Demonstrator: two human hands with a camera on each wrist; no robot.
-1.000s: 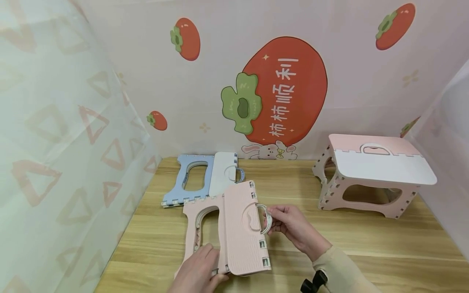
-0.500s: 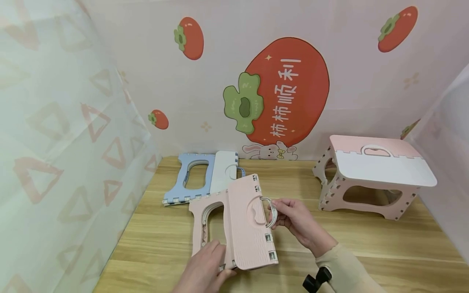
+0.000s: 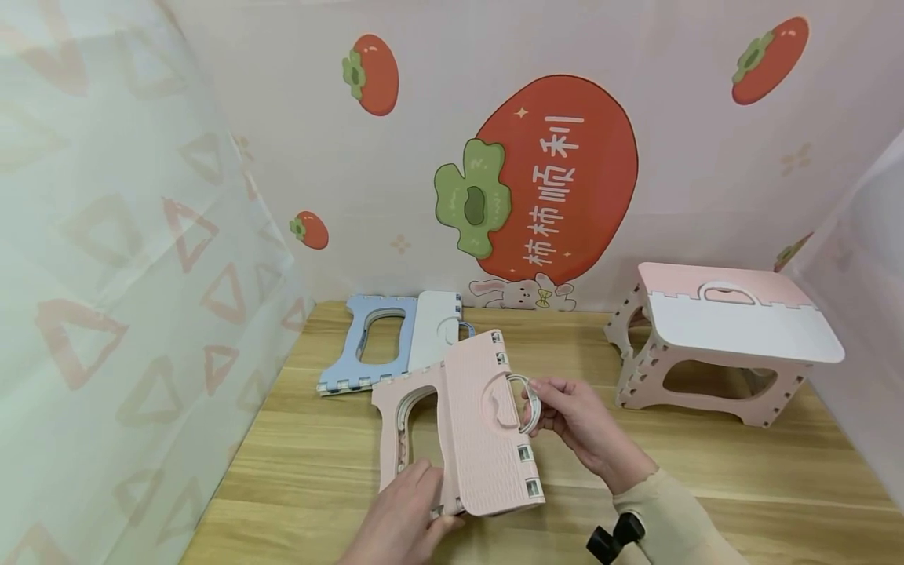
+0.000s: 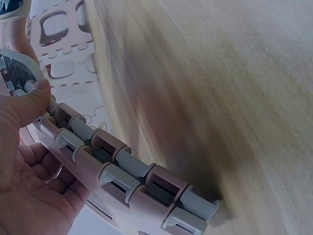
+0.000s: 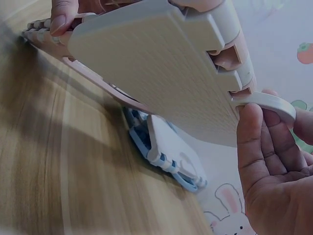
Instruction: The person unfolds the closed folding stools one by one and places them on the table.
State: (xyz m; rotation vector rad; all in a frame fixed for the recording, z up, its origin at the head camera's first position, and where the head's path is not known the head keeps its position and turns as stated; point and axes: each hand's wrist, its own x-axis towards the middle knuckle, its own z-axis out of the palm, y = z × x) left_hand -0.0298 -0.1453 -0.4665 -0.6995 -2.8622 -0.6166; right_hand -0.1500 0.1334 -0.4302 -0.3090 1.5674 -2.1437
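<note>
A folded pink step stool is held between both hands, tilted over the table in the head view. My left hand grips its near leg edge. In the left wrist view the thumb lies over the hinged edge, fingers curled beneath. My right hand pinches the stool's white carry handle, which is pulled out from the top's folded edge. From the right wrist, the stool's pale second panel faces down toward the wood, raised on the handle side.
Behind the pink stool lies a folded blue and white stool, partly overlapped by it in the head view. An unfolded pink and white stool stands at the right of the wooden table. Printed sheets enclose the back and sides.
Both hands have shifted the folded pink stool a little to the right and away from the person. Their holds on it look the same. The other two stools stay put.
</note>
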